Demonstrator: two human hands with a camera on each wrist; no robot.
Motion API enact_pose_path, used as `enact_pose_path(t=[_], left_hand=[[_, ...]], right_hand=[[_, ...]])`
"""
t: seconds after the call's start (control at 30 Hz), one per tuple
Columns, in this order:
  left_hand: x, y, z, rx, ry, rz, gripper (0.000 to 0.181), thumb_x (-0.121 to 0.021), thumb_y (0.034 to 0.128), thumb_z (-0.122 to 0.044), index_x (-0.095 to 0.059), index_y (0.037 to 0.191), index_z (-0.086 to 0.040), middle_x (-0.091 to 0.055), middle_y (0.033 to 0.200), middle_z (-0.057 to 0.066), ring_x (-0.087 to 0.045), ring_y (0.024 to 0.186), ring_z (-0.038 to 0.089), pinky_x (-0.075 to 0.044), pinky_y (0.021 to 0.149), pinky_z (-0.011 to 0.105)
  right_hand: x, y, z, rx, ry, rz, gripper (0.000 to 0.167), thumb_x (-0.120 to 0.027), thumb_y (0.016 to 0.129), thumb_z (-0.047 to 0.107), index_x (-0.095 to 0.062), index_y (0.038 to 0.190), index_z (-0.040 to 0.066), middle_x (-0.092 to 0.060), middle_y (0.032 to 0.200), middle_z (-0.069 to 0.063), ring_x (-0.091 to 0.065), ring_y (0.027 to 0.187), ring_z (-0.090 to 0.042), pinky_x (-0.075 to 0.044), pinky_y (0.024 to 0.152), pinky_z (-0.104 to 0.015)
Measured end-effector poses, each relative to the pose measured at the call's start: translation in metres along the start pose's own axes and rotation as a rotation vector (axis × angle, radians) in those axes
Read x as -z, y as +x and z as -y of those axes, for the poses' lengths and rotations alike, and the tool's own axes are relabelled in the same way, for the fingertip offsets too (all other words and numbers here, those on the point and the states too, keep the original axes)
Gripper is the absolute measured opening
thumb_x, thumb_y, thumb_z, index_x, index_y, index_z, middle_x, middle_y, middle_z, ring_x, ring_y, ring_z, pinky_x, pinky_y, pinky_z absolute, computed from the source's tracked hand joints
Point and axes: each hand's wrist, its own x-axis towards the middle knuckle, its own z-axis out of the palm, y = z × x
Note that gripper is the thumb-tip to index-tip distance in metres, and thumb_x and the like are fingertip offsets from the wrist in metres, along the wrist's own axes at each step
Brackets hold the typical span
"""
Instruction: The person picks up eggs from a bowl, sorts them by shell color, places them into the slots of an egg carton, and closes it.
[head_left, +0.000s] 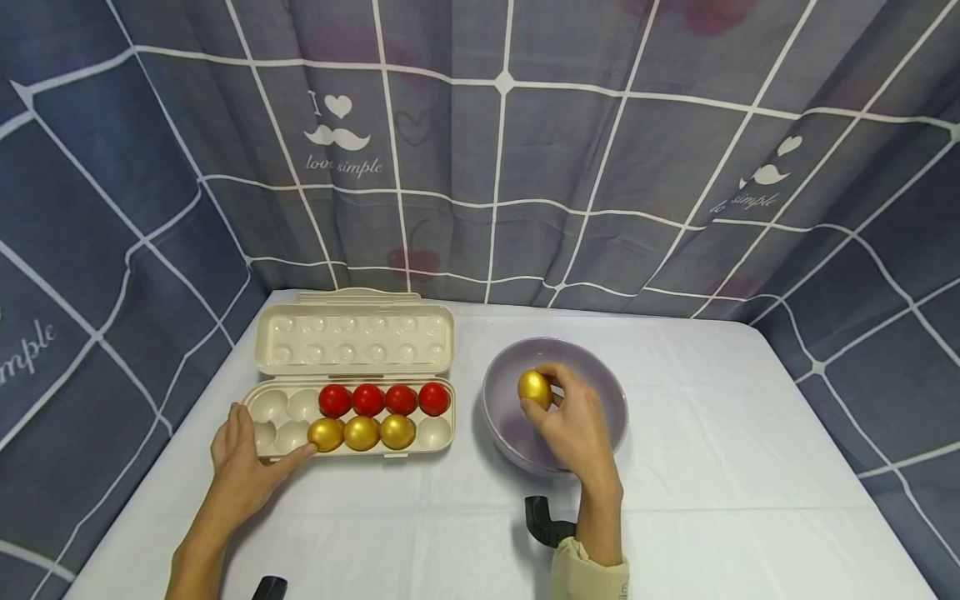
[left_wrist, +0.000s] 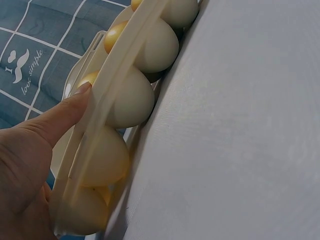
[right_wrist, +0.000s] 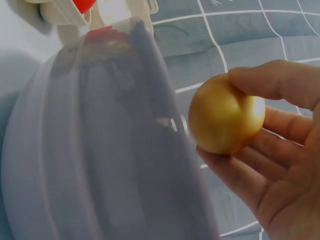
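A golden egg [head_left: 534, 388] is pinched between the thumb and fingers of my right hand [head_left: 576, 429], above the purple bowl [head_left: 517, 446]. The right wrist view shows this egg [right_wrist: 222, 115] just beyond the bowl's rim [right_wrist: 172, 100]. A cream egg carton [head_left: 431, 435] lies with its lid [head_left: 352, 337] raised at the back. My left hand [head_left: 243, 462] holds the carton's front left corner, its thumb along the front rim near a golden egg [left_wrist: 115, 36]. In the carton, several red eggs [head_left: 367, 400] fill the back row's right part; three golden eggs [head_left: 362, 433] sit in front.
A white cloth [head_left: 712, 467] covers the table. Grey checked curtains [head_left: 450, 167] stand behind and at both sides. Black curved pieces show by the right wrist [head_left: 547, 521] and near the left forearm [head_left: 270, 587].
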Motion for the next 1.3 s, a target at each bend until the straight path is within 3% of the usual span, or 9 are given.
enact_pose_path(t=[0.3,0.6,0.87,1.3], left_hand=[[0.001,0.0,-0.001,0.004,-0.018,0.007,0.123,-0.075,0.0852,-0.042,0.016,0.147,0.013,0.018,0.154,0.037,0.015,0.14,0.052,0.004,0.11,0.068],[0.003,-0.001,-0.001,-0.002,-0.008,0.005,0.123,-0.075,0.0853,-0.043,0.015,0.147,0.014,0.018,0.153,0.038,0.016,0.14,0.053,0.004,0.109,0.069],[0.001,-0.001,0.0,-0.003,-0.012,-0.001,0.124,-0.076,0.0848,-0.042,0.015,0.147,0.014,0.018,0.153,0.038,0.015,0.14,0.054,0.005,0.109,0.069],[0.001,-0.002,-0.002,0.001,-0.011,-0.002,0.123,-0.076,0.0846,-0.043,0.014,0.148,0.014,0.017,0.153,0.038,0.015,0.14,0.053,0.003,0.109,0.07]], right_hand=[[-0.002,0.002,0.004,0.029,0.155,-0.061,0.039,-0.083,0.079,0.006,-0.065,0.112,0.002,-0.065,0.111,-0.011,-0.065,0.103,-0.026,-0.056,0.084,-0.03],[-0.009,0.002,0.009,0.081,0.159,-0.098,0.039,-0.087,0.075,0.008,-0.066,0.108,0.004,-0.067,0.106,-0.006,-0.066,0.099,-0.021,-0.057,0.079,-0.027],[-0.026,0.002,0.019,0.166,0.144,-0.063,0.038,-0.083,0.075,0.0,-0.064,0.107,0.005,-0.065,0.105,-0.006,-0.063,0.098,-0.019,-0.056,0.082,-0.028],[-0.059,-0.001,0.038,0.224,0.188,0.035,0.045,-0.086,0.073,-0.001,-0.061,0.111,0.0,-0.06,0.107,-0.008,-0.063,0.097,-0.021,-0.056,0.082,-0.032]])
